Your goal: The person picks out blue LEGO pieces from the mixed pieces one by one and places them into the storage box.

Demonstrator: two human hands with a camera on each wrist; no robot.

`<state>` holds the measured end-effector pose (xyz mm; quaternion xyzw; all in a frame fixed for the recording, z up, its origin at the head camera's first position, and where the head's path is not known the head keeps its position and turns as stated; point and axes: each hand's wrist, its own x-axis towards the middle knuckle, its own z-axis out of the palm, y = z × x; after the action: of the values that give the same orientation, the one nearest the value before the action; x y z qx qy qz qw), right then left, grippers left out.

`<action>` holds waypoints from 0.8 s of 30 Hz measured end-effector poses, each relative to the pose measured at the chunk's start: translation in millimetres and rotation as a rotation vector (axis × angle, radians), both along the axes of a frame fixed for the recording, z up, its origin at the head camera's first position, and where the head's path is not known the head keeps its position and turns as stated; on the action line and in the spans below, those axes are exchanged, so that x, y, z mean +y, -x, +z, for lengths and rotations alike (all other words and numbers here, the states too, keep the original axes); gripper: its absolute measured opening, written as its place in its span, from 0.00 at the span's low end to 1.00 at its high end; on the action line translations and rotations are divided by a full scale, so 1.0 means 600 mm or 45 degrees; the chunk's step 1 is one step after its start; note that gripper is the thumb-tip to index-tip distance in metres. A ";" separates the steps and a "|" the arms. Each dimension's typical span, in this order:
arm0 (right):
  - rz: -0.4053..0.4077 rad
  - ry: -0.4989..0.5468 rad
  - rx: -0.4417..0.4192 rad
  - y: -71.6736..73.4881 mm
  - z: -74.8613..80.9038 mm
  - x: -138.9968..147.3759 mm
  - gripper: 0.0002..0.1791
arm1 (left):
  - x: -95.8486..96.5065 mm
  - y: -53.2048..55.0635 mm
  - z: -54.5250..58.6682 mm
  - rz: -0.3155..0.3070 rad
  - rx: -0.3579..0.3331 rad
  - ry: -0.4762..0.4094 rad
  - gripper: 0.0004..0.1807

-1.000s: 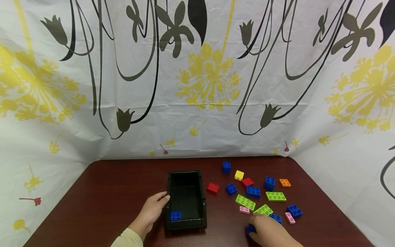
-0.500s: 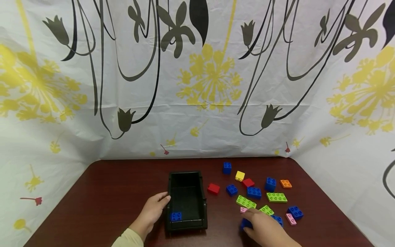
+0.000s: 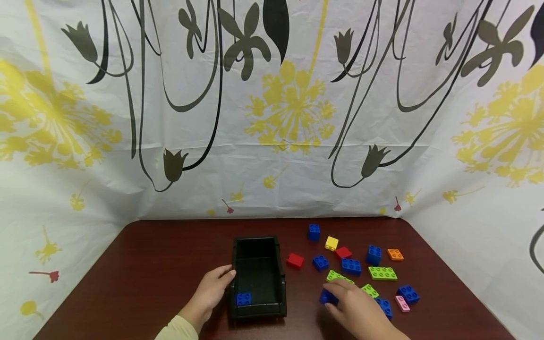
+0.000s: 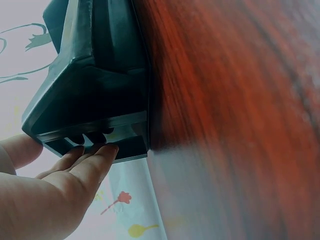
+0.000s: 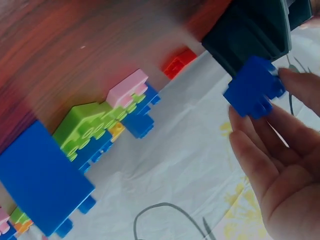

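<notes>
A black plastic bin (image 3: 260, 311) stands on the table, a small blue brick (image 3: 243, 299) lying in its front left corner. My left hand (image 3: 209, 293) holds the bin's left side, thumb at the upper rim and fingers against the outer wall (image 4: 92, 107). Between thumb and fingertips my right hand (image 3: 361, 309) pinches another blue toy brick (image 5: 250, 90), its studs turned toward the hand in the right wrist view. That brick is raised to the right of the bin. Underneath and behind the right hand, a green brick (image 3: 338, 276) is partly hidden.
Several loose bricks lie right of the bin: a red brick (image 3: 295, 260), a yellow brick (image 3: 331, 243), an orange brick (image 3: 395, 254), a pink brick (image 3: 402, 303) and several blue ones. A patterned white cloth (image 3: 263, 189) rises behind the dark red table (image 3: 178, 250).
My right hand has lifted the blue brick and carried it left toward the bin, now covering the pink brick near the green ones. My left hand stays at the bin.
</notes>
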<state>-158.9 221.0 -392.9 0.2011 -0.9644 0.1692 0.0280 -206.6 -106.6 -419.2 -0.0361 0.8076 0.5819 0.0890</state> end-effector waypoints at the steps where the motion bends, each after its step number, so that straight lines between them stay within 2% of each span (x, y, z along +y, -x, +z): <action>1: -0.001 0.009 0.025 -0.001 0.001 -0.003 0.20 | 0.000 0.000 0.000 0.000 0.002 0.000 0.29; 11: -0.037 0.078 0.298 -0.011 0.011 -0.035 0.21 | 0.000 0.001 -0.002 -0.019 -0.007 -0.002 0.30; 18: 0.058 0.126 0.559 -0.012 0.011 -0.056 0.22 | 0.000 0.001 -0.001 -0.010 -0.004 0.006 0.30; 24: 0.133 0.132 0.638 -0.011 0.010 -0.071 0.22 | 0.000 0.001 -0.002 -0.010 -0.011 0.006 0.30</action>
<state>-152.5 178.6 -386.9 0.2847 -0.9058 0.1645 0.2673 -207.5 -106.5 -420.5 -0.0356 0.8088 0.5794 0.0945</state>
